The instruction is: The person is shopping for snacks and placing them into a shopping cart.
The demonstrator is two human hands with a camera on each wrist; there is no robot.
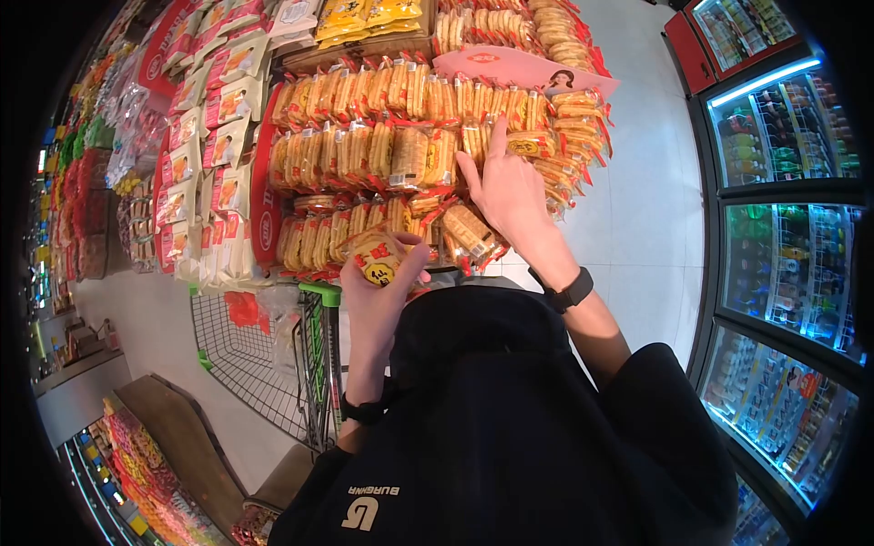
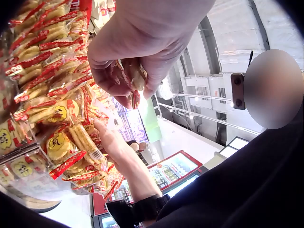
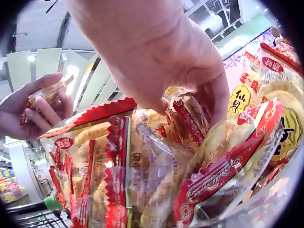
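My left hand (image 1: pixel 382 282) holds a clear-wrapped packet of rice crackers (image 1: pixel 378 259) with red and yellow print, raised in front of the display. In the left wrist view, the thumb and fingers pinch that packet (image 2: pixel 133 78). My right hand (image 1: pixel 513 191) reaches over the right part of the display, index finger extended and thumb spread away from it. Seen from the right wrist, its fingers (image 3: pixel 219 92) dip among the standing cracker packets (image 3: pixel 190 116), with packets in the gap between thumb and fingers. A larger packet (image 1: pixel 469 229) lies tilted at the near edge.
Rows of cracker packets (image 1: pixel 337 155) fill the display, with white and pink bags (image 1: pixel 228 146) to the left. A pink sign (image 1: pixel 519 68) stands across the back rows. Below the left hand is a wire shopping cart (image 1: pixel 250 350). Lit drink coolers (image 1: pixel 783 227) line the right side.
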